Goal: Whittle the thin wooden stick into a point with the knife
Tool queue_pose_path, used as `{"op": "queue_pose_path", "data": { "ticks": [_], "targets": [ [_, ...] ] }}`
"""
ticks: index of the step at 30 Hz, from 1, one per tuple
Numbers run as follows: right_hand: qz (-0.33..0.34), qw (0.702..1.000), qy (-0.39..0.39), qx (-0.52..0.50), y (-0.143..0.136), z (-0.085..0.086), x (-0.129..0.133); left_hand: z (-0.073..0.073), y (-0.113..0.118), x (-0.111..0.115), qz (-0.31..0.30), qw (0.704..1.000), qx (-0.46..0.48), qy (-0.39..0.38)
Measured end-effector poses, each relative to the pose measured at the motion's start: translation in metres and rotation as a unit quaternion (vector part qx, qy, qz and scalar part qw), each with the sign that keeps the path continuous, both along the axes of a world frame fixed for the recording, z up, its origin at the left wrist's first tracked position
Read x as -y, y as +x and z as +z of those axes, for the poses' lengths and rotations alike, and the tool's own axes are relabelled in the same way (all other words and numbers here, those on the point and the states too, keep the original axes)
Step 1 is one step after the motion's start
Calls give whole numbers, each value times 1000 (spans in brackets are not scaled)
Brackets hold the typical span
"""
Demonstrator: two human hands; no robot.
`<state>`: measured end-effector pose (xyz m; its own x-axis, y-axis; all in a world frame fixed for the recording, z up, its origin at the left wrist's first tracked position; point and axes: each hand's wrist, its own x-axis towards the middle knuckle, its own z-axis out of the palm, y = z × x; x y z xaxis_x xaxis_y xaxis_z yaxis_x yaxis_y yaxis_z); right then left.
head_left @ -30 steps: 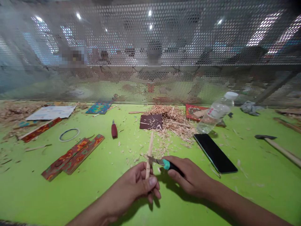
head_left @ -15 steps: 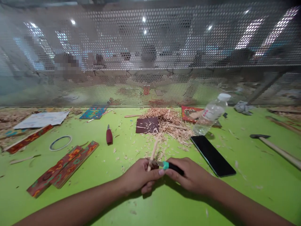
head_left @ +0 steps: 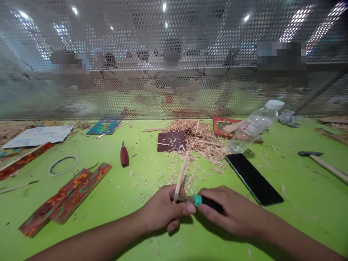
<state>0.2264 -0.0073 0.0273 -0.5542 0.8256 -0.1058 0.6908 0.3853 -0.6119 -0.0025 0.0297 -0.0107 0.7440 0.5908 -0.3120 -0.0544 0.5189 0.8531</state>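
A thin pale wooden stick (head_left: 181, 175) points away from me, its near end gripped by my left hand (head_left: 165, 208). My right hand (head_left: 228, 210) is closed round the black handle of a knife (head_left: 210, 203) with a teal collar. The knife's blade lies across the stick near its held end, and my left thumb is close to the collar. Beyond the stick's far end lie a dark brown square (head_left: 171, 141) and a heap of wood shavings (head_left: 202, 139).
A phone (head_left: 254, 179), a tilted plastic bottle (head_left: 252, 127) and a hammer (head_left: 326, 166) lie on the right. To the left are a red-handled knife (head_left: 124, 156), painted strips (head_left: 67, 195) and a tape ring (head_left: 63, 165). A perforated metal screen (head_left: 136, 94) stands behind.
The view has shifted slightly, so the table items sit farther outward. Both hands appear slightly lower and to the right, still holding the stick and the knife, with the blade still across the stick.
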Motion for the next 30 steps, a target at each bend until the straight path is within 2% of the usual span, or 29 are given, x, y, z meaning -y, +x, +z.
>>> {"op": "queue_pose_path", "data": {
  "ticks": [7,13,23,30],
  "targets": [
    [-1,999,-13,37,-2,-2,1,-6,3,8,31,999,8,0],
    [-14,999,-3,43,-3,-2,4,0,5,14,96,994,15,47],
    [-19,999,-2,47,-4,-6,2,4,2,12,71,993,-22,92],
    [-49,993,47,99,-8,-8,6,-3,1,15,63,993,-54,89]
  ]
}}
